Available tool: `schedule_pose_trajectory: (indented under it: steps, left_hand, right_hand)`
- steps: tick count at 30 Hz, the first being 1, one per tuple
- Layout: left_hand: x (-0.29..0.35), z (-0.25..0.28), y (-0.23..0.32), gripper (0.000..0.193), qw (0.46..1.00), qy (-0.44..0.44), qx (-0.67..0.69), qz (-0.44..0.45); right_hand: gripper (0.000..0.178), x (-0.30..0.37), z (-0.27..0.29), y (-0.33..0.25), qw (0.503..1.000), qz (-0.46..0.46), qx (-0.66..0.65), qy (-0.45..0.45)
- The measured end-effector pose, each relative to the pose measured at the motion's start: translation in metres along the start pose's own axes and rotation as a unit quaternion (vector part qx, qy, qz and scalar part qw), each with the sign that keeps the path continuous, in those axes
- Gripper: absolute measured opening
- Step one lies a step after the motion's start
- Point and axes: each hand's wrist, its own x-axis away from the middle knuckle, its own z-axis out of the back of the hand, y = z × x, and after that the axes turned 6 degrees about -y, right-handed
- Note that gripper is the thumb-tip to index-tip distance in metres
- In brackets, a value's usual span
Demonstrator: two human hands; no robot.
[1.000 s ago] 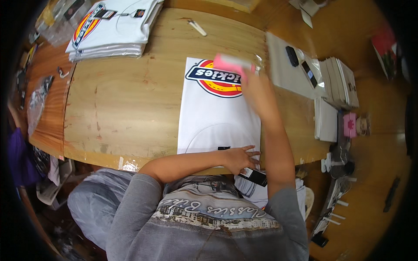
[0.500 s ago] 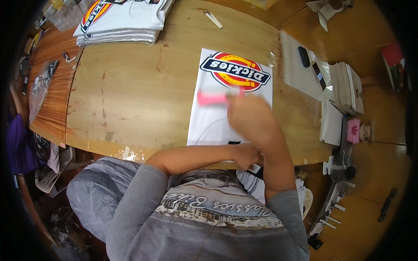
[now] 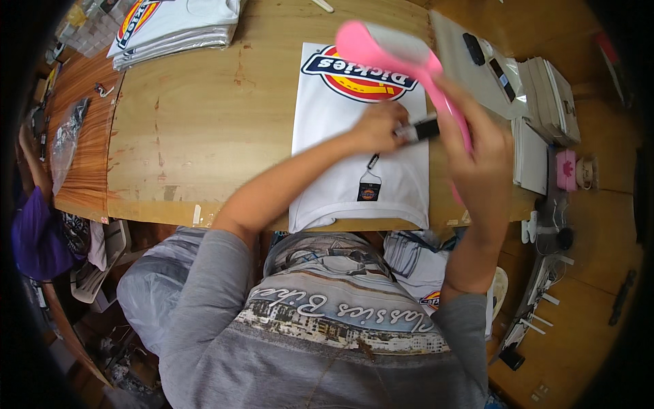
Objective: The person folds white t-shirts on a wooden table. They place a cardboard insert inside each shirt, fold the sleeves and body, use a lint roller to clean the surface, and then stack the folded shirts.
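bare tabletop (image 3: 204,109) left of shirt (image 3: 340,170)

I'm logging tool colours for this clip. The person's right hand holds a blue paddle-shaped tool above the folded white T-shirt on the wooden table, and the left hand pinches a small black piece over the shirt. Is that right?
Not quite: the paddle-shaped tool is pink, not blue, as the head view shows. The rest stands: the right hand holds it above the folded white T-shirt on the wooden table, and the left hand pinches a small black piece over the shirt.

Even indoor light, soft shadows, heavy fisheye bend, dark rim, motion-blurred right hand (image 3: 480,146)
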Motion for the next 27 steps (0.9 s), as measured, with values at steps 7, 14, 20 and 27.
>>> schedule_pose_trajectory:
  steps: [7, 14, 20, 27]
  left_hand:
    - [0.006, 0.023, -0.012, 0.032, 0.991, -0.071, -0.096, 0.068]
    - [0.011, 0.023, -0.018, 0.028, 0.990, -0.056, -0.116, 0.063]
    - [0.007, 0.025, -0.013, 0.031, 0.989, -0.074, -0.110, 0.067]
    - [0.010, 0.026, -0.015, 0.033, 0.988, -0.071, -0.122, 0.064]
  right_hand:
    - [0.041, 0.148, -0.065, 0.076, 0.981, 0.020, 0.162, -0.106]
    - [0.039, 0.209, -0.013, 0.076, 0.975, 0.066, 0.153, -0.145]
    - [0.039, 0.194, -0.049, 0.087, 0.971, 0.111, 0.092, -0.189]
    - [0.030, 0.222, 0.003, 0.175, 0.988, -0.085, 0.063, 0.109]
